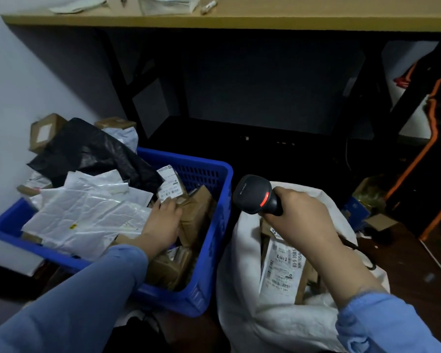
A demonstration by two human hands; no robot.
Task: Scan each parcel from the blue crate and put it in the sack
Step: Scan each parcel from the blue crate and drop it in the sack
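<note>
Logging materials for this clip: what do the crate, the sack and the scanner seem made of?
Blue crate: rigid moulded plastic, going by its slotted wall.
Sack: white cloth-like material, matte, softly creased; weave unclear.
Scanner: hard black plastic, faint sheen on its head.

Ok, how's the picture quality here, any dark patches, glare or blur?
Head view: dim overall, the space under the wooden tabletop nearly black; soft sheen on the white plastic mailers in the blue crate; the red light on the barcode scanner glows without flare; the sleeves at the bottom look stretched and soft; the label in the sack stays partly readable.
</note>
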